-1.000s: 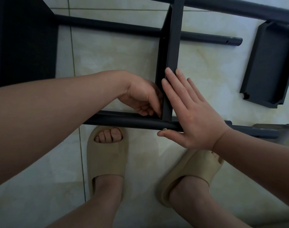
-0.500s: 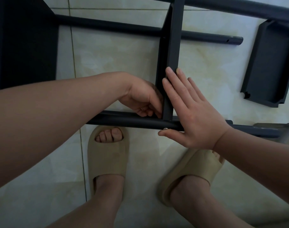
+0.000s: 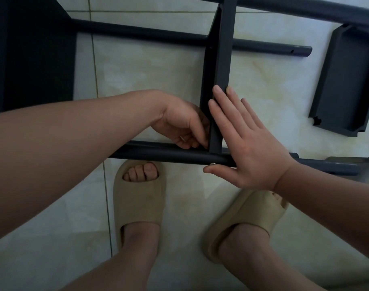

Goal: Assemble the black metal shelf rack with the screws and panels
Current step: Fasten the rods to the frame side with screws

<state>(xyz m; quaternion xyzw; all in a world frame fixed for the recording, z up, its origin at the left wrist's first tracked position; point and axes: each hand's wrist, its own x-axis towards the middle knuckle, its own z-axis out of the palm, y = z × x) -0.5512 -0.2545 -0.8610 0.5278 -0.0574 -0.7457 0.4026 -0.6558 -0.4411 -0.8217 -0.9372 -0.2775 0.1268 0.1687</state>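
Note:
The black rack frame lies on its side on the tiled floor. A shelf panel (image 3: 222,59) stands on edge between a near tube (image 3: 168,153) and a far tube (image 3: 150,34). My right hand (image 3: 248,143) lies flat, fingers straight, against the panel's right face and over the near tube. A small silver screw head (image 3: 212,164) shows on the tube just above its thumb. My left hand (image 3: 183,124) is curled at the panel's left side where it meets the near tube; its fingertips are hidden in the corner.
A loose black panel (image 3: 345,80) lies on the floor at the right. A mounted dark panel (image 3: 38,59) fills the upper left. Another tube (image 3: 305,9) crosses the top. My feet in beige slippers (image 3: 139,198) stand just below the near tube.
Almost nothing has moved. My left hand's fingers shifted slightly at the joint between panel and tube; my right hand stays pressed flat in place.

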